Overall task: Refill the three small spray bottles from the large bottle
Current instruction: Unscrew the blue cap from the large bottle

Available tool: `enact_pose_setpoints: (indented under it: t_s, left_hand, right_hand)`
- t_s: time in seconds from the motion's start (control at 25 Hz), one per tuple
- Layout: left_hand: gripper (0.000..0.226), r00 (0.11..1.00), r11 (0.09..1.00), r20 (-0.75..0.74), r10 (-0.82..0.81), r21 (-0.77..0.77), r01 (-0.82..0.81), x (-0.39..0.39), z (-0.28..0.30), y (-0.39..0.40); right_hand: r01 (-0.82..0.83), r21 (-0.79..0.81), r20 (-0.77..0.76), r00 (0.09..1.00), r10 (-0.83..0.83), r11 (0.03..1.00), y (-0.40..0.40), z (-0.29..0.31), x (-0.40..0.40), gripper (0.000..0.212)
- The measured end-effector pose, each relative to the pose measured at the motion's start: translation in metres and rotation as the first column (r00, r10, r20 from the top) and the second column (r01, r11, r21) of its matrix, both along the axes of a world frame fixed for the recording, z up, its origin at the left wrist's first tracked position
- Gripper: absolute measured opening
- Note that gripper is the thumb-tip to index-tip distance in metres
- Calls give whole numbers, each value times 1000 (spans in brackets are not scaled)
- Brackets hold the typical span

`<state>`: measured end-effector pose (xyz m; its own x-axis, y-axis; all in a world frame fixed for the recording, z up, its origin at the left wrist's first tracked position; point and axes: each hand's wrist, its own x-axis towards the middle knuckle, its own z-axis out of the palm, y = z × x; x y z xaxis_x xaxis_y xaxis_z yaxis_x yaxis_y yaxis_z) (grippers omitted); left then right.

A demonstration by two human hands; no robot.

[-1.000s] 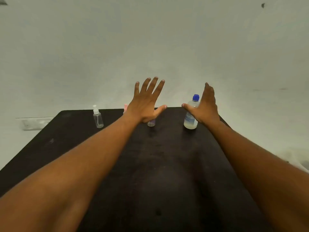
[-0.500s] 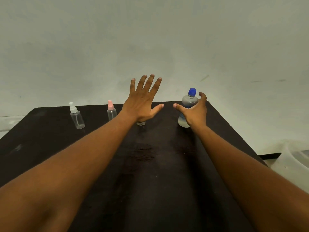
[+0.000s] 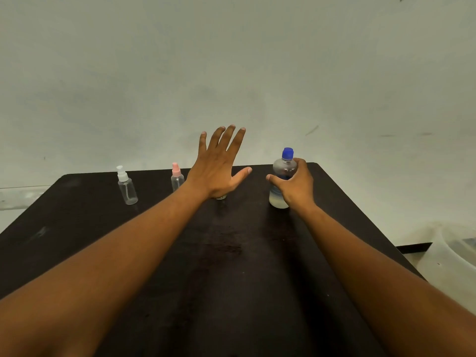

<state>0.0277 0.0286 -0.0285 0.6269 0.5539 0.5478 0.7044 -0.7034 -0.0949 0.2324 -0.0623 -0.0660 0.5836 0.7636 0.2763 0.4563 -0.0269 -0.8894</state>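
Note:
The large clear bottle (image 3: 281, 171) with a blue cap stands upright near the far right of the dark table (image 3: 231, 266). My right hand (image 3: 296, 186) is wrapped around its middle. My left hand (image 3: 219, 168) hovers open with fingers spread, raised above the table's far edge. Under its wrist only the base of a small bottle (image 3: 221, 197) shows; the rest is hidden. A small spray bottle with a pink top (image 3: 177, 179) stands just left of my left hand. Another with a white top (image 3: 127, 188) stands further left.
A pale wall rises right behind the table's far edge. A white plastic tub (image 3: 453, 264) sits off the table's right side, low down. The table's right edge runs diagonally toward it.
My right hand has closed its fingers around the large bottle, which it only touched before. The view has shifted, and my left hand stays spread in about the same place.

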Motion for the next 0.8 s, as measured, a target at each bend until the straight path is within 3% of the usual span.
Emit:
enact_pose_setpoints:
  t_s: [0.24,0.4,0.56,0.68,0.8]
  left_hand:
    - [84,985,988,153,-75,-123,94,-16,17,-38]
    - [56,946,946,322,-31,-295,132,-23,30,-71]
    - [30,891,797,439,-118,-493,348,-24,44,-96]
    - [28,795,697,569,-207,-484,528,-19,57,-117]
    - [30,772,611,566,-289,-511,604,-10,68,-133]
  right_hand:
    - [-98,80,19,995,97,992,-44,6,-21,67]
    - [-181,107,28,983,179,978,-77,12,-35,64]
    - [-258,139,-9,965,262,956,-107,16,-48,63]
    - [-291,146,-40,953,300,945,-121,16,-57,64]
    - [-326,151,-77,937,340,933,-130,13,-64,61]
